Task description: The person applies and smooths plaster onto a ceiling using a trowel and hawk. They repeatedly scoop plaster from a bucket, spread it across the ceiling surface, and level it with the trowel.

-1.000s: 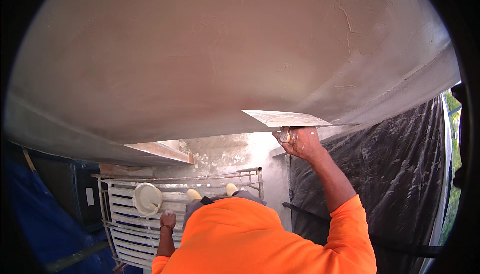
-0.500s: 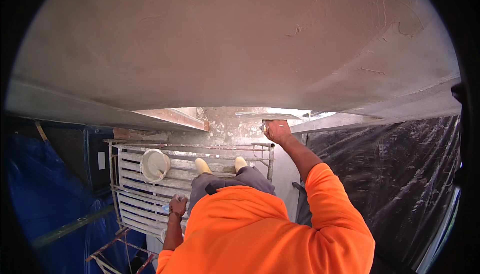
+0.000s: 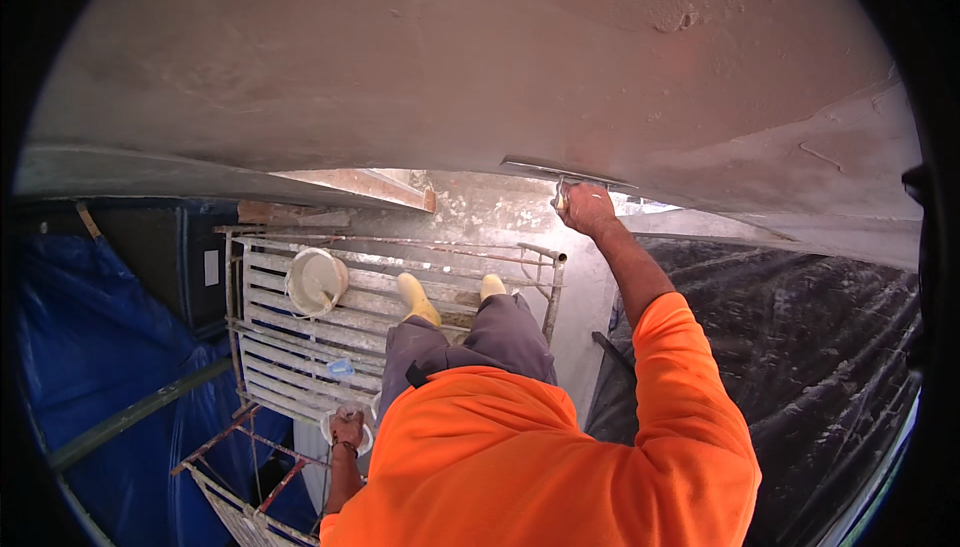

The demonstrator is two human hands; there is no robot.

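My right hand [image 3: 585, 207] is closed on the handle of a plastering trowel [image 3: 530, 166], a long, thin flat blade. The blade lies along the smooth greyish-pink plastered surface [image 3: 420, 67] in front of me; its far face is hidden. Low on my left side, my left hand [image 3: 348, 427] hangs with fingers curled and whitish smears on them. Whatever it holds, if anything, does not show. Just beneath it is the rim of a white round container [image 3: 366, 439], mostly covered by my hand and arm.
I stand in pale boots on a slatted scaffold platform [image 3: 290, 347]. On it are a white bucket [image 3: 316, 282] and a small light-blue item [image 3: 341, 367]. A metal rail [image 3: 440, 258] edges the platform. Blue sheeting [image 3: 80, 337] hangs left, dark plastic sheeting [image 3: 760, 347] right.
My right hand and the trowel have moved up and slightly right along the plastered surface. My left hand has dropped lower, uncovering the light-blue item. The whole view has shifted a little.
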